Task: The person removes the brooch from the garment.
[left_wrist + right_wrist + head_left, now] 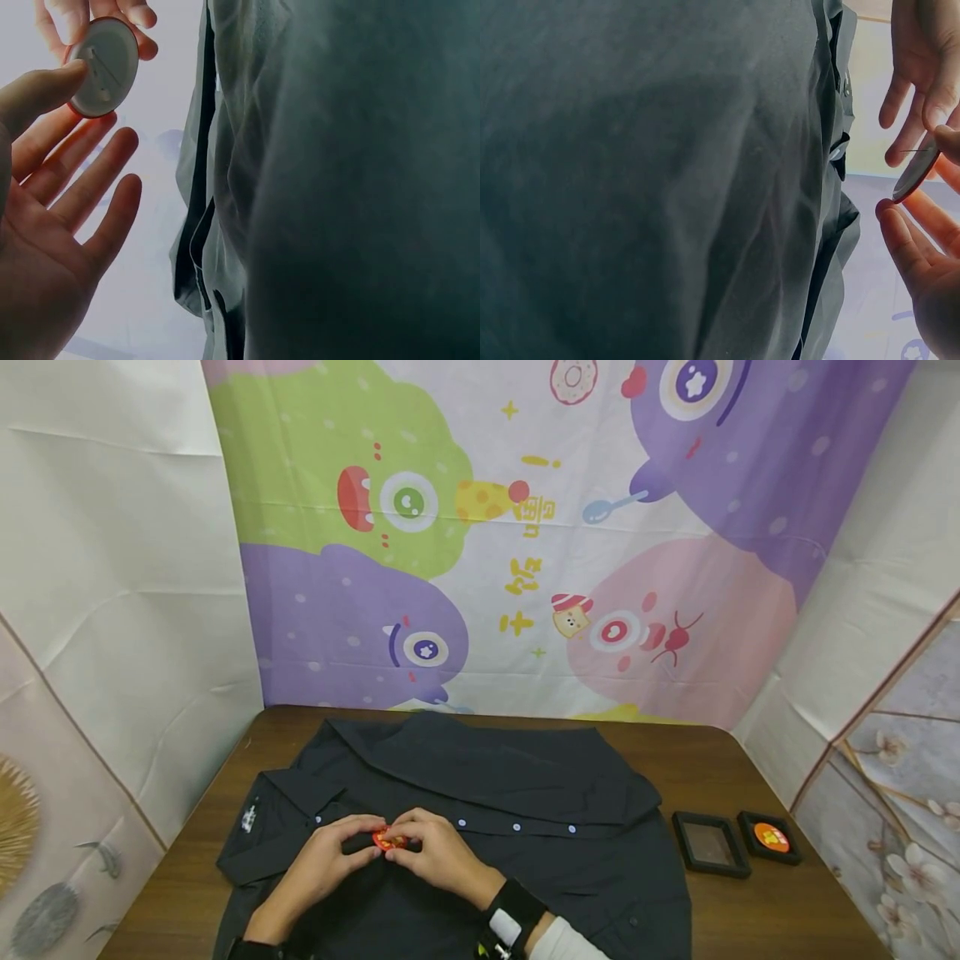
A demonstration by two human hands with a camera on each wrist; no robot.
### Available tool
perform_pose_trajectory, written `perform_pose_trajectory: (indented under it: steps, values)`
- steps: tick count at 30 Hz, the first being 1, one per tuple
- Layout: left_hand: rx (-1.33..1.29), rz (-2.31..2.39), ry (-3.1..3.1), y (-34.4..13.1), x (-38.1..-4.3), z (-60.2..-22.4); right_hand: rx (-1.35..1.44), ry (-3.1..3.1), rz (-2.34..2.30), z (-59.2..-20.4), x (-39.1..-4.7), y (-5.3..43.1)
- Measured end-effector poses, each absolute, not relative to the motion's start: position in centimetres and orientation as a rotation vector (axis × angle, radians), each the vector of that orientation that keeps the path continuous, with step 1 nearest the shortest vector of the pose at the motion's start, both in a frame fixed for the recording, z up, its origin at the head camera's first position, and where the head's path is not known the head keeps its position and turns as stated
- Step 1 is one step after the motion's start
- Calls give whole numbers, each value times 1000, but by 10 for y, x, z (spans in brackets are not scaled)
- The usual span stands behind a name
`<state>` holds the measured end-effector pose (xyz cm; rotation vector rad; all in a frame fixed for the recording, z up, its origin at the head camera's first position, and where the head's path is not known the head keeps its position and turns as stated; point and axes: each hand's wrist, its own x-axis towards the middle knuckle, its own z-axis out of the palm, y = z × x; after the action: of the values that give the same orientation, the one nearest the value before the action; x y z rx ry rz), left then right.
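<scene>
Both hands hold a round pin-back badge [389, 841] over a dark shirt [570, 868]. Its face is red and orange in the head view. The left wrist view shows the pale back of the badge [114, 69], with a thin pin across it. My left hand [330, 857] pinches one side, thumb on the back and the other fingers spread. From the opposite side, my right hand [441, 853] grips the rim between thumb and fingers. In the right wrist view the needle stands out from the back of the badge [915, 177].
The shirt, with pale buttons and a small white mark, covers much of the brown table [180, 893]. At the right lie a black frame [678, 843] and a smaller black case [787, 858] holding an orange round badge [771, 837]. A cartoon-printed cloth [510, 677] hangs behind.
</scene>
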<state>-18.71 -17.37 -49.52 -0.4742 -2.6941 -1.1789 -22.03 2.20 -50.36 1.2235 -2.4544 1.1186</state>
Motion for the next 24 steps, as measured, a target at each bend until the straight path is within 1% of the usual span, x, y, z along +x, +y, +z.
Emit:
perform_pose_trajectory:
  steps: [12,24]
  values:
    - [-433,-1187,-2674,-172,-188,-494,1217,-2459,1188,-503,-220,23]
    - [-473,-1209,-2651,-174,-188,-493,1236,-2421,1215,-503,-221,23]
